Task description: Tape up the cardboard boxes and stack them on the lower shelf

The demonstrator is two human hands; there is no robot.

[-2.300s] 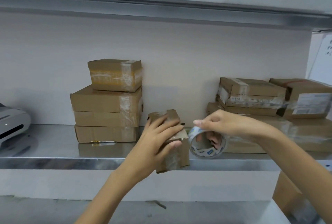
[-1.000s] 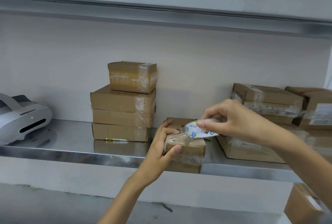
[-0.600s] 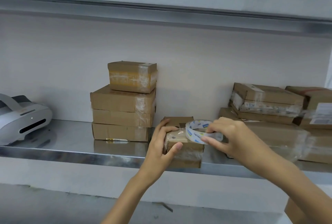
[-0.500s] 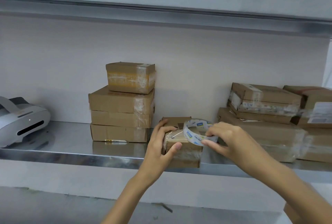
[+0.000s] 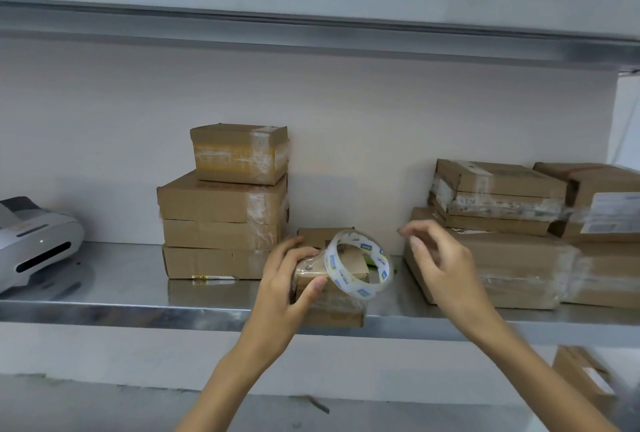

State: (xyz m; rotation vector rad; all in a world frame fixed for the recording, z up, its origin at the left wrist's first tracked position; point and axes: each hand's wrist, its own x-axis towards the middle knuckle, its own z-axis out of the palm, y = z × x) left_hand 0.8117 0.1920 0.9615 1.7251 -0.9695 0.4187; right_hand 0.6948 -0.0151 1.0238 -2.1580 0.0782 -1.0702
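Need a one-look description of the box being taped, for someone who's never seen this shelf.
Find the steel shelf; between the tall four-box stack on the left and the flat parcels on the right sits one small box at the front edge. It alone is gripped by the left hand, with a clear tape roll tilted at its top.

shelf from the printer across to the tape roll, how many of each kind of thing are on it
boxes: 5, a stack of 4 plus the small box gripped by the left hand
tape roll: 1
printer: 1
total: 7
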